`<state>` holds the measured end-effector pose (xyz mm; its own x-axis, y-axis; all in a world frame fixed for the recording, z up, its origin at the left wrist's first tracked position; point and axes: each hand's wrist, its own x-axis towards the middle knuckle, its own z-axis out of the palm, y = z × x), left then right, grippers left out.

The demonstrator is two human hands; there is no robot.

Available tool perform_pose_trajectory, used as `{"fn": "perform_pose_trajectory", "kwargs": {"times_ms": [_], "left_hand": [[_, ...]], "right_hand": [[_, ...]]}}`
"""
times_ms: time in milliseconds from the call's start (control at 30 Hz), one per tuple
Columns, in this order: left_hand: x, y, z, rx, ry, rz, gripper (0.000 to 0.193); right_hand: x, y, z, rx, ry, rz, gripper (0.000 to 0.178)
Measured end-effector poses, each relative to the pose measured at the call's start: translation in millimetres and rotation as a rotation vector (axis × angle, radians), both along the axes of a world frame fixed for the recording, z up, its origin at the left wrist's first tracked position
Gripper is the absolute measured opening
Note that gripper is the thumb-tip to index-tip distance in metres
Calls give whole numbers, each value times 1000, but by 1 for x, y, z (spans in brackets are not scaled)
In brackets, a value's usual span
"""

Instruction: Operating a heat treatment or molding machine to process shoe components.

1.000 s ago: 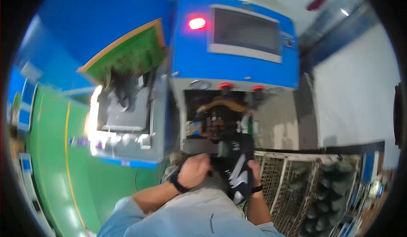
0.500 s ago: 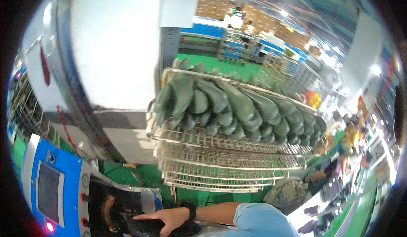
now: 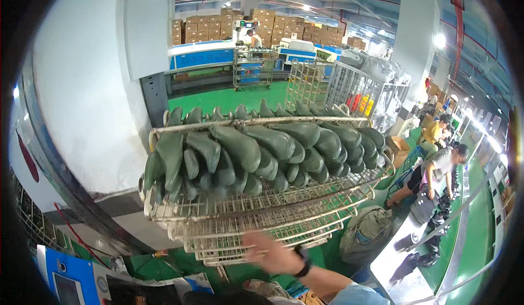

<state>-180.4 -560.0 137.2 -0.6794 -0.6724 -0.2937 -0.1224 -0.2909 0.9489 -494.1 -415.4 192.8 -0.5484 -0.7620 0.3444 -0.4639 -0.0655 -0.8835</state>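
My right hand [image 3: 268, 255], with a dark band [image 3: 303, 261] on its wrist, is raised in front of the lower shelves of a cream wire rack [image 3: 284, 203]. It is blurred by motion, but the fingers look stretched out and nothing shows in them. Dark green shoe lasts [image 3: 237, 147] lie in tight rows on the top shelf, above and beyond my hand. Whether my fingers touch the rack cannot be told. A black object [image 3: 224, 298], cut off by the lower edge, lies below my hand. My left hand is out of view.
A blue machine [image 3: 73, 275] with a screen stands at lower left, beside a white wall [image 3: 87, 86]. Right of the rack are a greyish sack [image 3: 365, 231], a white bench [image 3: 401, 275] with dark footwear, and a person in a striped top [image 3: 439, 168]. Beyond stands a wire cage [image 3: 355, 89].
My right hand has left the black object by the blue machine and moved up and right toward the rack. The view has turned, so the machine sits lower and the rack farther left.
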Motion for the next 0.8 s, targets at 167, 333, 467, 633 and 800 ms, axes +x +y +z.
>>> {"fn": "perform_pose_trajectory", "kwargs": {"times_ms": [167, 333, 467, 633, 800], "left_hand": [[-54, 2, 8, -19, -30, -120, 62], [-106, 7, 15, -16, -26, -231, 62], [-124, 9, 18, -4, -38, -226, 62], [-124, 12, 15, 21, -29, -203, 62], [-100, 19, -3, 71, 65, -182, 62]], "right_hand": [[-157, 84, 142, -160, 311, -1144, 65], [-291, 153, 151, 61, 282, -1114, 63], [-295, 139, 159, 5, 48, -1031, 53], [-293, 151, 128, -147, 92, -1034, 49], [-279, 144, 132, -363, -112, -946, 49]]}}
